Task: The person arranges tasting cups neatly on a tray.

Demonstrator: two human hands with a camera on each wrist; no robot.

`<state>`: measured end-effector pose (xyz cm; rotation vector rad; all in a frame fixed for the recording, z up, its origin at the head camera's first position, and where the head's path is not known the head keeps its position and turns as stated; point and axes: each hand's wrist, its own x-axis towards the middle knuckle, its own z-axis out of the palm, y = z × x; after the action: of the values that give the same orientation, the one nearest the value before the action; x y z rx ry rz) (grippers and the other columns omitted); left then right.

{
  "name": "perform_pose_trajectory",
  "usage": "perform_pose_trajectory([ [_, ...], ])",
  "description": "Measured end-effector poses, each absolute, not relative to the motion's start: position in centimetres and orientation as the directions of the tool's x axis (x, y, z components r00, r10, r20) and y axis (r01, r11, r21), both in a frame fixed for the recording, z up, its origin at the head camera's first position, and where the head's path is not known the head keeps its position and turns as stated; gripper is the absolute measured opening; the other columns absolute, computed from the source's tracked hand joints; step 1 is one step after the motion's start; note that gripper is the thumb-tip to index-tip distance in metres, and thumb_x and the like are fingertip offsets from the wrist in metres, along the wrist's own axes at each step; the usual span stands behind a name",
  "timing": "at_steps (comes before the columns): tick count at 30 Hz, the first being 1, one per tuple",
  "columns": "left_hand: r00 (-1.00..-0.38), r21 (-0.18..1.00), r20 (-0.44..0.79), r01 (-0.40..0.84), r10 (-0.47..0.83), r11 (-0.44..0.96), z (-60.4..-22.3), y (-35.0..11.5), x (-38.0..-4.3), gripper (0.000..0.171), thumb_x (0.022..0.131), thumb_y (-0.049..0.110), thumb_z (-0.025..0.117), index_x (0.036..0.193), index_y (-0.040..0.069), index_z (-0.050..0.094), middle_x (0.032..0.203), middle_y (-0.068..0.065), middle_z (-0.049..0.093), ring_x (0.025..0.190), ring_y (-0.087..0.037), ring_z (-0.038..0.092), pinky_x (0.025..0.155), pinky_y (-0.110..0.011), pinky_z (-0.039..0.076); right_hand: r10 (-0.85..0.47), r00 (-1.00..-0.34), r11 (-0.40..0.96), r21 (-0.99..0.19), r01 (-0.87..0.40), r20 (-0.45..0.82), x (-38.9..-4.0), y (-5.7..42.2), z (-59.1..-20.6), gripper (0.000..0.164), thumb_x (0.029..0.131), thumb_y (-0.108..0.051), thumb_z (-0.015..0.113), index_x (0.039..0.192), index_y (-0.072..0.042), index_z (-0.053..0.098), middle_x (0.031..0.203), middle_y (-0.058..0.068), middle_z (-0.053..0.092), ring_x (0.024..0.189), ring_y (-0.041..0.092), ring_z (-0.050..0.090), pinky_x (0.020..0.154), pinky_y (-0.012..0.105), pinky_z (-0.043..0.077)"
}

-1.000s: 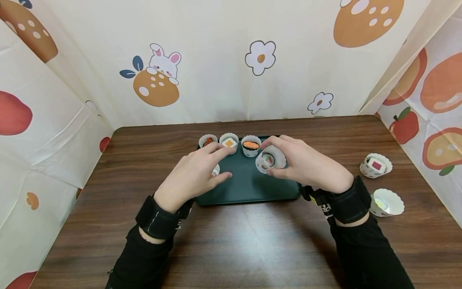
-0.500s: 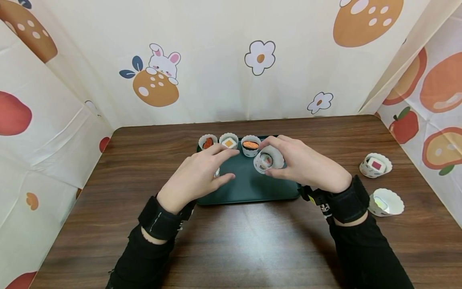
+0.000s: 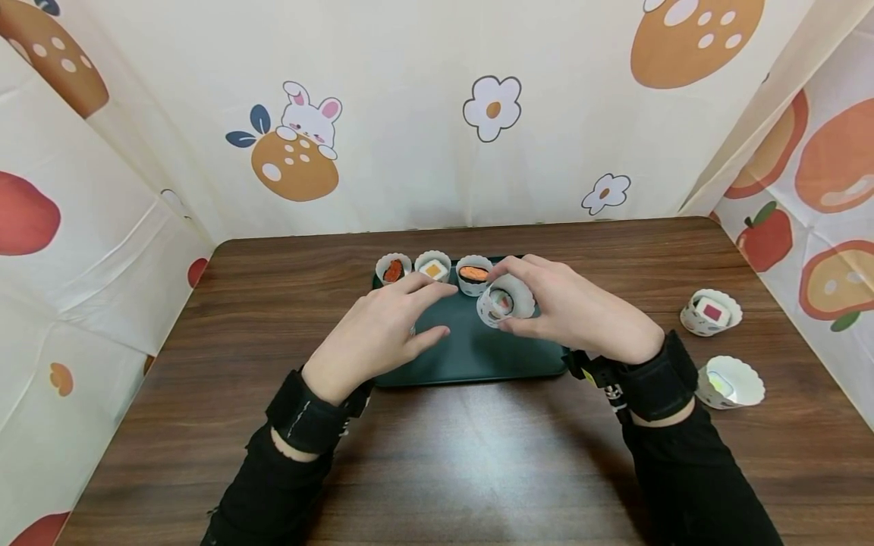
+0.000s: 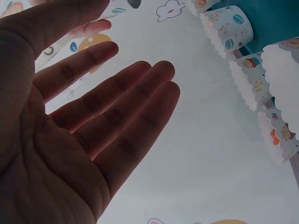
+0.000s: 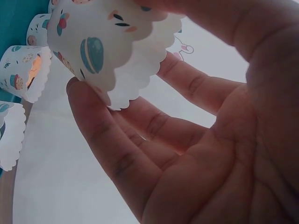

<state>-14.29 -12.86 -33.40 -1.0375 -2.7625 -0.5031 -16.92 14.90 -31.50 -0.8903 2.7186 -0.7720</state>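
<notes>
My right hand [image 3: 573, 307] pinches a scalloped paper cup [image 3: 520, 296] between thumb and fingers, over the right half of a dark green tray [image 3: 457, 349]. Inside that cup lies a small sushi roll [image 3: 501, 302]. In the right wrist view the same printed paper cup [image 5: 93, 51] tilts, its fingertips gripping close to the rim. My left hand [image 3: 378, 326] hovers palm down over the tray's left side, holding nothing; its fingers [image 4: 135, 126] are extended in the left wrist view. Beneath it another paper cup is nearly all hidden.
Along the tray's far edge stand paper cups with a reddish-brown piece [image 3: 394, 270], a white-and-yellow piece [image 3: 433, 269] and an orange-topped sushi [image 3: 474, 274]. At the table's right are a cup with a red-centred square roll [image 3: 711, 312] and a cup with a pale green piece [image 3: 729, 383].
My left hand has drifted a little to the right, covering more of the cup beneath it. The right hand has shifted slightly left with the paper cup it holds.
</notes>
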Motion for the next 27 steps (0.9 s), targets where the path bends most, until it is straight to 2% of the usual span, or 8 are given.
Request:
perform_pose_trajectory([
  [4, -0.732, 0.258, 0.276, 0.680, 0.623, 0.686, -33.46, -12.74, -14.30, 0.050, 0.095, 0.025, 0.085, 0.140, 0.011, 0.069, 0.126, -0.010, 0.071, 0.080, -0.016, 0.069, 0.075, -0.035, 0.062, -0.598, -0.802, 0.680, -0.530, -0.507, -0.001, -16.86, 14.78, -31.59, 0.051, 0.094, -0.020, 0.084, 0.140, -0.018, 0.061, 0.131, 0.010, 0.065, 0.110, 0.026, 0.067, 0.090, 0.046, 0.060],
  [9, -0.725, 0.263, 0.288, 0.689, 0.626, 0.676, -33.46, -12.57, -14.24, 0.049, 0.095, 0.024, 0.085, 0.139, 0.010, 0.069, 0.123, -0.008, 0.072, 0.084, -0.017, 0.070, 0.076, -0.034, 0.062, -0.599, -0.801, 0.681, -0.526, -0.509, -0.001, -16.86, 14.62, -31.65, 0.050, 0.095, -0.020, 0.083, 0.139, -0.018, 0.061, 0.131, 0.010, 0.065, 0.110, 0.025, 0.066, 0.090, 0.045, 0.060],
  [27, -0.700, 0.273, 0.309, 0.713, 0.643, 0.645, -33.81, -12.10, -14.10, 0.044, 0.097, 0.022, 0.083, 0.137, 0.009, 0.070, 0.123, -0.007, 0.073, 0.089, -0.016, 0.071, 0.078, -0.031, 0.062, -0.629, -0.776, 0.646, -0.534, -0.546, 0.033, -16.83, 14.13, -31.88, 0.049, 0.094, -0.018, 0.084, 0.138, -0.015, 0.062, 0.132, 0.009, 0.066, 0.114, 0.026, 0.064, 0.090, 0.043, 0.060],
])
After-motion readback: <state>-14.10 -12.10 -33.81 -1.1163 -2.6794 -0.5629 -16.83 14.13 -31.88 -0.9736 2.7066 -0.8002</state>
